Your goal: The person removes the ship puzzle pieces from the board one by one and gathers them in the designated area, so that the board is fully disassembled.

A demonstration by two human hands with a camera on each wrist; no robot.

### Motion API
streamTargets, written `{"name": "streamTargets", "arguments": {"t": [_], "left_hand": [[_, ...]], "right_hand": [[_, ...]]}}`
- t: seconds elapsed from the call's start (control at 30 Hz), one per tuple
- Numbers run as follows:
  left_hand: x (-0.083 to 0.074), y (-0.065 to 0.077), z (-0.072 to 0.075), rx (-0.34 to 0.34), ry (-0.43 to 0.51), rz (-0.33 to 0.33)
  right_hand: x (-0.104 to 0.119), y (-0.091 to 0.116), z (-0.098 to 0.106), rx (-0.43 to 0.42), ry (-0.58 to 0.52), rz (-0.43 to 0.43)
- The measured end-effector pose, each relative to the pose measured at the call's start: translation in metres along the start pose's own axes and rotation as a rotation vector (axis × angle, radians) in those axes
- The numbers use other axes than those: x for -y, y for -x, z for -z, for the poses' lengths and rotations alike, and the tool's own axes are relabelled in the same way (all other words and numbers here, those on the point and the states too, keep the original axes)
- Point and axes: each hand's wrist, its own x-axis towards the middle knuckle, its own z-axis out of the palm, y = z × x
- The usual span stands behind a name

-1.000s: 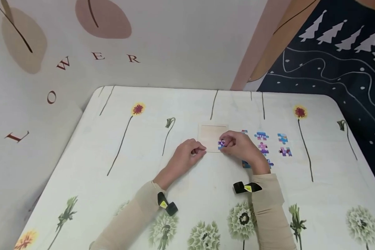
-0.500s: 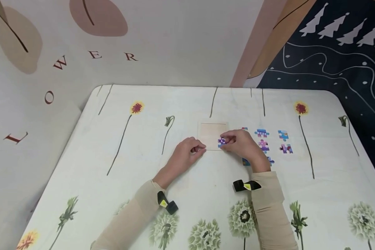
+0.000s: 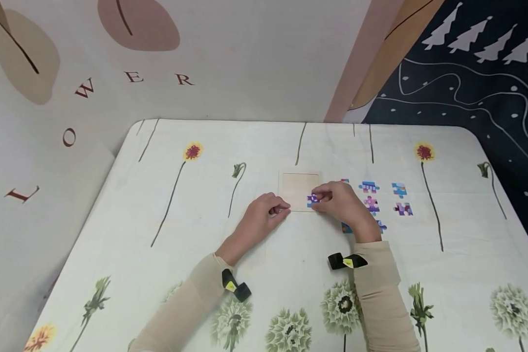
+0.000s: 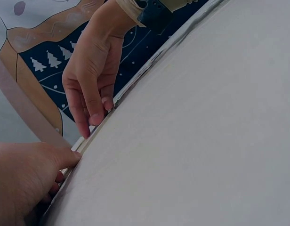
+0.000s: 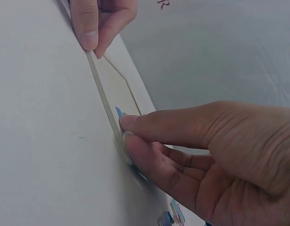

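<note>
A shallow wooden puzzle tray (image 3: pixel 300 188) lies on the white table, its bare bottom showing. My left hand (image 3: pixel 266 212) grips the tray's near left corner; in the right wrist view its thumb and a finger (image 5: pixel 90 41) sit on the rim. With thumb and forefinger, my right hand (image 3: pixel 342 204) pinches a purple and blue jigsaw piece (image 3: pixel 311 200) at the tray's near right corner. From the right wrist, only a blue tip of that piece (image 5: pixel 118 111) shows past the fingers, close beside the rim.
To the right lie several loose jigsaw pieces, among them a blue one (image 3: pixel 399 189) and a pink and purple one (image 3: pixel 403 209). Some are partly hidden by the right hand and wrist. A wall stands behind the table's far edge (image 3: pixel 229 120).
The head view has shifted slightly. Both hands keep their holds; the right fingers have drawn back a touch to the right while the piece stays at the tray's near right corner.
</note>
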Motion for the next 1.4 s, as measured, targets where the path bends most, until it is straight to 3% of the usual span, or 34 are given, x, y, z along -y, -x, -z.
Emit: {"name": "streamTargets", "arguments": {"t": [0.27,0.83,1.4], "left_hand": [[-0.001,0.000,0.000,0.011,0.006,0.041],[-0.002,0.000,0.000,0.022,0.003,0.045],[-0.002,-0.001,0.000,0.023,-0.002,0.040]], "right_hand": [[0.001,0.000,0.001,0.005,0.004,-0.012],[-0.002,0.002,0.003,-0.015,-0.048,0.023],[-0.009,0.002,0.007,0.026,-0.136,0.060]]}}
